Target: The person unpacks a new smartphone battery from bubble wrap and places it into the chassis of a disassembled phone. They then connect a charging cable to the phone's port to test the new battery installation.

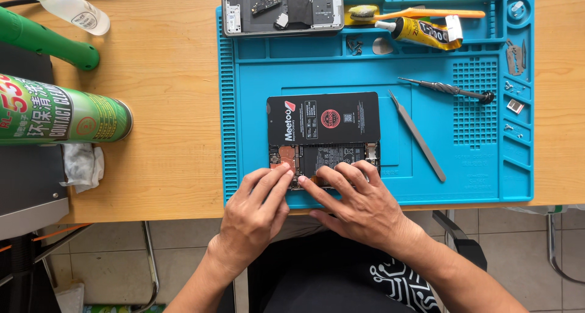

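Grip of both hands, left (256,206) & right (359,203): fingertips flat on opened phone (323,139), nothing clasped, lower board hidden.

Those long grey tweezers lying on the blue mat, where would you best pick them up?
Pinch the tweezers across the wider lower half, coming from above. They lie flat and slanted on the blue mat, pointed tip up-left, with bare mat on both sides.

Bare mat (256,81) above phone (323,139); tweezers (417,136) just right of it
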